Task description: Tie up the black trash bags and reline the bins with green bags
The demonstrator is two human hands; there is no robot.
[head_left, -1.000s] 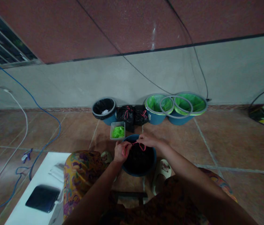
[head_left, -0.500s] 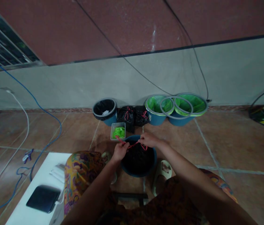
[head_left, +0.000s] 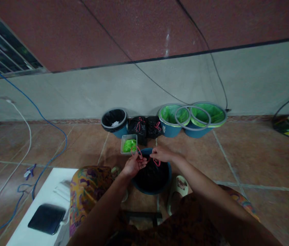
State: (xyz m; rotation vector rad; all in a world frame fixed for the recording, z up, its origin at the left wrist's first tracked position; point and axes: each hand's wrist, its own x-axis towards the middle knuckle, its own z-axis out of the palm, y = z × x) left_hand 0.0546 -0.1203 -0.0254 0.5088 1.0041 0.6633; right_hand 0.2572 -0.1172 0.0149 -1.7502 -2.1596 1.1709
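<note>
Prob. tying step: red drawstring (head_left: 157,163) of black bag (head_left: 152,177), inside blue bin (head_left: 146,150) on floor (head_left: 85,143).
R hand (head_left: 161,153): fingers pinched on drawstring. L hand (head_left: 132,166): fingers loosely spread, drawstring against them, can't tell if gripped. Next move prob. needs both ends held, w/ even pull.

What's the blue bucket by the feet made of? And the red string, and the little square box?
Blue bucket: probably smooth plastic, evenly rounded rim. Red string: maybe plastic, bending in thin loops; finish unclear. Box: likely clear plastic, with translucent-looking sides.
</note>
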